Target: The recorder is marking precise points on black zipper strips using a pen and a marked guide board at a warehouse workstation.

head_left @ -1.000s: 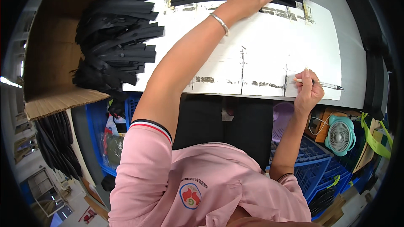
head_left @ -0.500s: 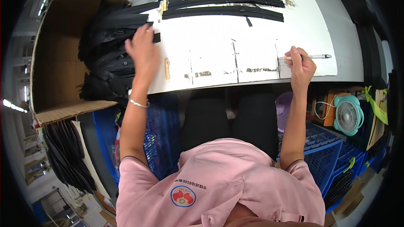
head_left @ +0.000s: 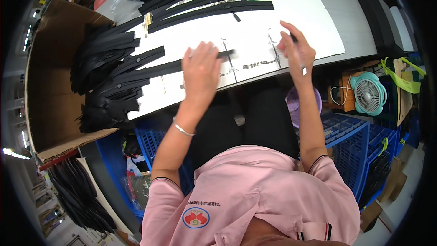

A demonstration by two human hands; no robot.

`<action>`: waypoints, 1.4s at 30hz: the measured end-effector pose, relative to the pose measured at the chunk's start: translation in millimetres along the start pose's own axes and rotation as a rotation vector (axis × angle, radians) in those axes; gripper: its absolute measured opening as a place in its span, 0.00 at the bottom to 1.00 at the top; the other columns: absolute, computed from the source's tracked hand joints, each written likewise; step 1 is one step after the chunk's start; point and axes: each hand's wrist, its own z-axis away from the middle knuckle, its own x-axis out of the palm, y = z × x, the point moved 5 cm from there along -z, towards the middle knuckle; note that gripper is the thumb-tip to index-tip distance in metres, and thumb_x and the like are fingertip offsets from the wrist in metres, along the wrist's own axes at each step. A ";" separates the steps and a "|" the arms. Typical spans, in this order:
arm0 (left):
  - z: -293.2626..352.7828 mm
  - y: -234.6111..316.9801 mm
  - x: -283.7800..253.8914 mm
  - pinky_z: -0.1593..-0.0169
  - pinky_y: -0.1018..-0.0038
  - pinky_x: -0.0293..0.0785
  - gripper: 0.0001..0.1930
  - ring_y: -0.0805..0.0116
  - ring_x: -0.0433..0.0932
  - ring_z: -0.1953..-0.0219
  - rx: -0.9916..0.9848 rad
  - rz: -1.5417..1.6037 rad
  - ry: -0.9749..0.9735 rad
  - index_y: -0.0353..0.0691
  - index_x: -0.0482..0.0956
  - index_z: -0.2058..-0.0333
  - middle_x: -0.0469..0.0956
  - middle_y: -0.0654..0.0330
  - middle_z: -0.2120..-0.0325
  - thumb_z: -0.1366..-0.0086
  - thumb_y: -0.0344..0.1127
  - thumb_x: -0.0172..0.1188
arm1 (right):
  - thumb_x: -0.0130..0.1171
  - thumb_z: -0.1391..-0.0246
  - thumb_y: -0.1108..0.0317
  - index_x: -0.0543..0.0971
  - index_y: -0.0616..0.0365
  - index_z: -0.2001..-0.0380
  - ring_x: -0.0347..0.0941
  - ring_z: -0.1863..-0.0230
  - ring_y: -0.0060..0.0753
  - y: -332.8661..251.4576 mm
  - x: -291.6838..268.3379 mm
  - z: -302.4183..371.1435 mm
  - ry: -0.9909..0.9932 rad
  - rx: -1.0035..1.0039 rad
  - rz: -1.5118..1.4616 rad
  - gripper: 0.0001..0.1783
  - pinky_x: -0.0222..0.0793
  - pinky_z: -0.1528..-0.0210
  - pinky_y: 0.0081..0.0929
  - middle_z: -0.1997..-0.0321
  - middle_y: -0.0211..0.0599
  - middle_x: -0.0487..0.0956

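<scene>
My left hand (head_left: 201,70), slightly blurred, is closed on a black zipper (head_left: 164,69). This zipper runs from the pile of black zippers (head_left: 102,64) on the left, passes under my hand and ends a little to its right above the white board (head_left: 255,48). My right hand (head_left: 297,54) holds a pen (head_left: 304,70) over the board's right part, with the index finger and thumb apart and the pen lying back along the palm. Its tip cannot be made out. Dark marked lines cross the board between my hands.
Several black zippers (head_left: 209,9) lie side by side along the board's far part, one with its pull tab hanging toward me. A cardboard box (head_left: 50,64) stands open at the left. Below the table are blue crates (head_left: 348,130), a purple basin (head_left: 314,107) and a teal fan (head_left: 368,93).
My left hand has moved right from the pile, drawing a black zipper across the board. My right hand has lifted away from the marked line, and the pen has swung back toward the wrist.
</scene>
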 end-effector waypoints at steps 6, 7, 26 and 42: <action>-4.4 56.7 28.5 0.28 0.51 0.53 0.25 0.50 0.65 0.30 -0.015 0.082 -0.079 0.32 0.75 0.40 0.71 0.46 0.37 0.32 0.37 0.63 | 0.69 0.49 0.78 0.82 0.57 0.47 0.81 0.54 0.40 -30.5 32.9 54.2 -0.073 -0.574 0.434 0.23 0.73 0.49 0.34 0.52 0.38 0.85; -3.4 60.3 27.5 0.28 0.49 0.52 0.27 0.49 0.63 0.30 0.002 0.067 -0.091 0.31 0.72 0.38 0.70 0.45 0.36 0.32 0.38 0.63 | 0.69 0.49 0.78 0.82 0.57 0.47 0.81 0.54 0.40 -27.2 31.7 56.3 -0.077 -0.572 0.435 0.23 0.73 0.49 0.34 0.52 0.38 0.85; 91.4 -21.6 -34.6 0.29 0.36 0.27 0.40 0.51 0.51 0.24 -0.403 -0.161 -0.126 0.35 0.60 0.29 0.56 0.48 0.27 0.32 0.50 0.62 | 0.63 0.41 0.76 0.83 0.53 0.45 0.74 0.44 0.36 24.2 -27.9 46.4 0.102 -0.487 0.602 0.20 0.64 0.36 0.37 0.48 0.34 0.83; 99.4 -33.7 -40.7 0.29 0.41 0.32 0.38 0.53 0.57 0.26 -0.412 -0.100 0.019 0.42 0.67 0.32 0.66 0.54 0.31 0.36 0.52 0.66 | 0.58 0.33 0.68 0.85 0.63 0.61 0.74 0.67 0.17 -84.4 130.3 41.9 -0.447 0.031 -0.172 0.10 0.69 0.63 0.17 0.67 0.30 0.83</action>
